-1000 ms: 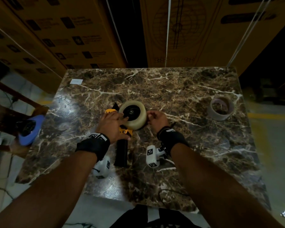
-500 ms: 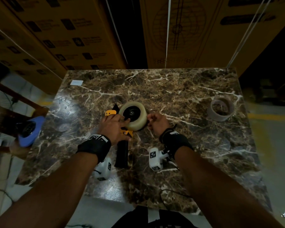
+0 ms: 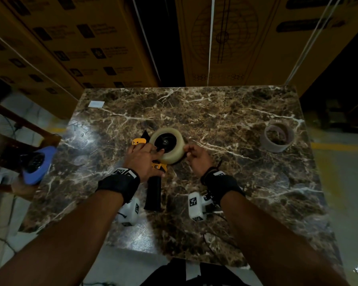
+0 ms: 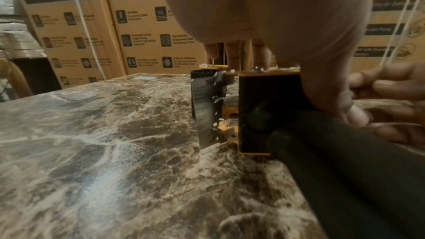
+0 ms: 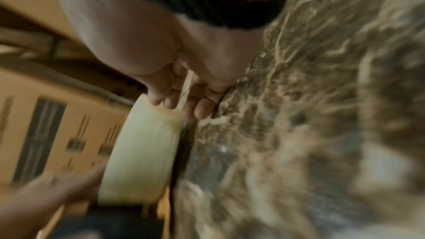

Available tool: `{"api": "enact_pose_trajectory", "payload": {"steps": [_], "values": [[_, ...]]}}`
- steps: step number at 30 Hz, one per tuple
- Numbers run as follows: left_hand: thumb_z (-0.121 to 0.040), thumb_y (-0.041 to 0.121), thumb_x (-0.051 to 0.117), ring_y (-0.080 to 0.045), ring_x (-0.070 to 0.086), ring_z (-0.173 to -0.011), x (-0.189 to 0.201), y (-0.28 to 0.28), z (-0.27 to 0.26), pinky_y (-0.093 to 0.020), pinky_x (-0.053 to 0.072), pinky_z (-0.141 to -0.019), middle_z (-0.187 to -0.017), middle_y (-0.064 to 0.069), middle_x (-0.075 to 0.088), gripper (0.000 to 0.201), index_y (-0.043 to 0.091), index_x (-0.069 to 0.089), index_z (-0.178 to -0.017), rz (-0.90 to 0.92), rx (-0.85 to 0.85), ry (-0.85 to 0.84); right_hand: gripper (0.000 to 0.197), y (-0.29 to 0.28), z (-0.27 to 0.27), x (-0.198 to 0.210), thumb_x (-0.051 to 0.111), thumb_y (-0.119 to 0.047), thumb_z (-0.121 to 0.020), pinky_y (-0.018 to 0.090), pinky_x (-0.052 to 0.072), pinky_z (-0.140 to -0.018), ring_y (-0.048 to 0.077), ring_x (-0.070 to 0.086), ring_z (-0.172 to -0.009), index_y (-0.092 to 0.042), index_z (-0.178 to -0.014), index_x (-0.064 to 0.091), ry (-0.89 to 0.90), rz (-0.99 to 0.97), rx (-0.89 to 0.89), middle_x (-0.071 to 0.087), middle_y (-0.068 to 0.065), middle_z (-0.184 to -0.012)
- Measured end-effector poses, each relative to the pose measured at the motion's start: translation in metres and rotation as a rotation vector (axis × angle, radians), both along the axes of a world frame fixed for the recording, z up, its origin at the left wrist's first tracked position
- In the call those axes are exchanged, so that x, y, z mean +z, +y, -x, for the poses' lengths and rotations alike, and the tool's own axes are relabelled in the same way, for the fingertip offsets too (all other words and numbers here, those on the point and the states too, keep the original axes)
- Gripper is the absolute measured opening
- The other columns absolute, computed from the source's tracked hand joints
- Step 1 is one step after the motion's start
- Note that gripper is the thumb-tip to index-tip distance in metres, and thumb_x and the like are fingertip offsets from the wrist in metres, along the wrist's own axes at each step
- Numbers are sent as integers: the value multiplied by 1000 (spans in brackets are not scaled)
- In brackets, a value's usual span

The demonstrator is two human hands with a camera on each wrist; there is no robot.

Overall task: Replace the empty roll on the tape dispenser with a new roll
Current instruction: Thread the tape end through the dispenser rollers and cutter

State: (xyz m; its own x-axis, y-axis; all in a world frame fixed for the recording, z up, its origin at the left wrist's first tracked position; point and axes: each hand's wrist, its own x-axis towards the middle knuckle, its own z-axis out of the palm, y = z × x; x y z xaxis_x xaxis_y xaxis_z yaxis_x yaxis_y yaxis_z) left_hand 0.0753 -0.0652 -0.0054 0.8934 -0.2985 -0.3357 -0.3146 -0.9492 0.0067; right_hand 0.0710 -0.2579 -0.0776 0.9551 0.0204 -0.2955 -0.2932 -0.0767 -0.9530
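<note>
A yellow and black tape dispenser [image 3: 154,176] lies on its side on the marble table [image 3: 236,124]. A full cream tape roll [image 3: 172,155] sits on its black hub. My left hand [image 3: 145,159] lies over the yellow frame [image 4: 264,112], fingers [image 4: 234,55] on top and thumb pressed by the black handle [image 4: 345,170]. My right hand [image 3: 194,155] is at the roll's right side. Its fingertips [image 5: 184,101] pinch a loose strip of tape [image 5: 186,86] coming off the roll [image 5: 140,152]. The empty cardboard core [image 3: 277,138] stands far right.
Stacked cardboard boxes [image 3: 225,38] rise right behind the table's far edge. A small white label [image 3: 96,104] lies at the far left corner. A blue round object [image 3: 35,164] rests on a wooden chair off the left edge. The dispenser's metal blade plate [image 4: 204,106] faces left.
Almost nothing differs. Both hands stay at the dispenser and roll; the right hand has shifted slightly toward me along the roll's side.
</note>
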Motion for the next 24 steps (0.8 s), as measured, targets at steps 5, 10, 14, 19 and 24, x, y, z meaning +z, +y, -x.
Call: {"api": "enact_pose_trajectory", "payload": {"steps": [5, 10, 14, 19, 24], "values": [[-71, 64, 65, -25, 29, -127, -1, -1, 2, -42, 17, -107, -136, 3, 41, 78, 38, 40, -140, 2, -6, -14, 31, -4, -2, 4, 45, 3, -90, 22, 42, -79, 13, 52, -88, -6, -115, 61, 35, 112, -19, 57, 0, -93], [-73, 59, 67, -27, 33, -120, -3, -5, 5, -39, 28, -100, -132, 1, 42, 75, 39, 40, -139, 11, -34, -9, 33, -6, 7, 3, 38, 13, -90, 11, 43, -76, 18, 49, -96, 4, -114, 59, -10, 79, -1, 54, 7, -103], [-72, 60, 67, -27, 32, -121, 0, -3, 3, -40, 26, -99, -133, 2, 43, 75, 41, 40, -139, -3, -102, -55, 31, -5, -12, 7, 40, 5, -90, 28, 44, -85, 19, 52, -98, -16, -104, 58, -33, 67, -12, 55, 3, -106], [-59, 79, 61, -31, 1, -145, -1, 6, -8, -54, 5, -114, -160, 2, 6, 114, 32, 11, -150, -81, -26, -7, 24, -3, -27, 16, 52, 6, -89, 12, 45, -72, 7, 54, -81, 1, -111, 58, -43, 0, -33, 57, -2, -89], [-63, 80, 57, -19, -8, -147, -6, 6, -16, -55, -9, -114, -160, 6, -7, 112, 28, 11, -151, -90, -13, 128, 18, -5, -30, 16, 64, 7, -82, 10, 44, -65, 2, 49, -67, -11, -83, 59, -62, -24, -47, 54, -8, -75]]}}
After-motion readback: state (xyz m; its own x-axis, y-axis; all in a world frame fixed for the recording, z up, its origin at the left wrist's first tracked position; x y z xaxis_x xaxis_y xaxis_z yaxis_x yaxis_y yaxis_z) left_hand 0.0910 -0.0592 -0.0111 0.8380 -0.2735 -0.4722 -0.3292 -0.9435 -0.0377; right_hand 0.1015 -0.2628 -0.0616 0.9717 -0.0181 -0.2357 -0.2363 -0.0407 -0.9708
